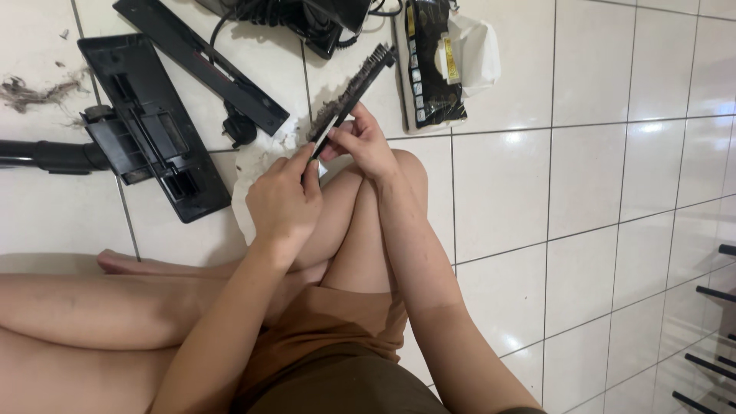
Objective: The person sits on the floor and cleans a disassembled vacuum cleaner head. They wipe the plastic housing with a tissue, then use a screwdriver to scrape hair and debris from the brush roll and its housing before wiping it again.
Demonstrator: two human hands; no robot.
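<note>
Both of my hands are working on one thing: my right hand (368, 142) is pinching the lower end of a long black brush strip (351, 92) between thumb and fingers (337, 132), and my left hand (284, 201) is closing its fingers on the same end from below. I am holding the strip above my raised knee (368, 192), over the white tiled floor (583, 192). Its long axis is running on a slant, the near end at my fingers and the far end pointing up and to the right, toward a black-and-white packet (441, 61). Grey fluff is clinging thickly to the bristles, so I judge most of the cleaning is left. Some pulled hair (34, 92) is lying on the tiles beside the upturned black vacuum head (149, 126).
</note>
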